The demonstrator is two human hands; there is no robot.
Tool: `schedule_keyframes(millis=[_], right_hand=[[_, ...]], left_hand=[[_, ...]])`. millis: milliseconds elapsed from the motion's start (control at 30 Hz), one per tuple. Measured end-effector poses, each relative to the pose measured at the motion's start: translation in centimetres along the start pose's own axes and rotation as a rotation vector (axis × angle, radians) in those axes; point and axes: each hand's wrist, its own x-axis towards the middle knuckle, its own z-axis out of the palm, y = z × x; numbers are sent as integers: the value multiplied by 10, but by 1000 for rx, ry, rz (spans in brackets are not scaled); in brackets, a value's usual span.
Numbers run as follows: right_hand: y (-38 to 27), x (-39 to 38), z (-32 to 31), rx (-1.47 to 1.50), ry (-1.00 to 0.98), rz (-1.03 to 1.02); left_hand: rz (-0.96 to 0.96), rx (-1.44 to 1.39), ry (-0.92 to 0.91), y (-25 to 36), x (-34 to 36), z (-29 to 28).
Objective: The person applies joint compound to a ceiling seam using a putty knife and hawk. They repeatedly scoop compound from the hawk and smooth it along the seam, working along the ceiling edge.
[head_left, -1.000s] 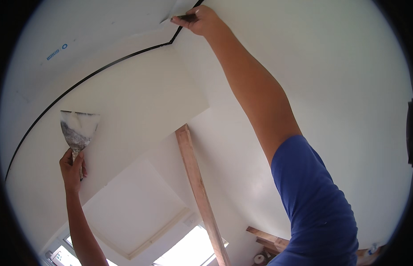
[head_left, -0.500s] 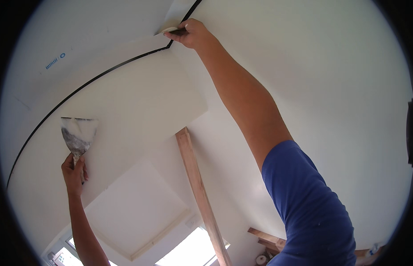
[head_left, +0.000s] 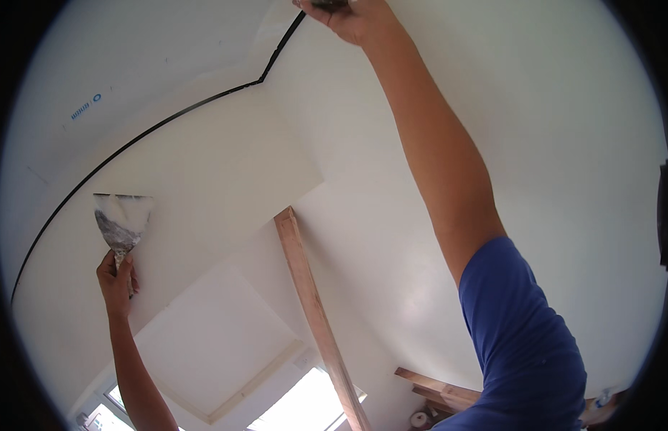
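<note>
My left hand (head_left: 117,284) is closed round the handle of a wide putty knife (head_left: 120,228), held upright at the left. White filler and grey smears cover its blade, which points up. At the top edge of the view, my raised right hand (head_left: 357,20) grips a smaller putty knife (head_left: 331,4). Only a dark part of that tool shows between the fingers; its blade is cut off by the frame. The hand is beside a black strip (head_left: 169,120) that runs along where the white ceiling board (head_left: 140,50) meets the wall (head_left: 226,151), bending at the corner.
A wooden post (head_left: 310,294) rises at the middle, below the corner. Bright windows (head_left: 298,406) are at the bottom, under a pale recessed panel (head_left: 212,337). Further timber pieces (head_left: 434,388) and a roll (head_left: 420,419) lie at lower right.
My right hand has moved up and to the right along the black strip, away from the corner, taking the smaller putty knife's blade out of view. The left hand stays nearly still.
</note>
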Motion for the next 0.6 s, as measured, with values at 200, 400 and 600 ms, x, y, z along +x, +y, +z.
schedule_keyframes(millis=[200, 400, 600], right_hand=[[104, -2, -55, 1, 56, 237], [164, 30, -57, 34, 192, 294], [165, 50, -49, 41, 162, 238]], left_hand=[[19, -23, -42, -4, 2, 0], [8, -20, -37, -10, 6, -2], [-10, -25, -17, -15, 8, -2]])
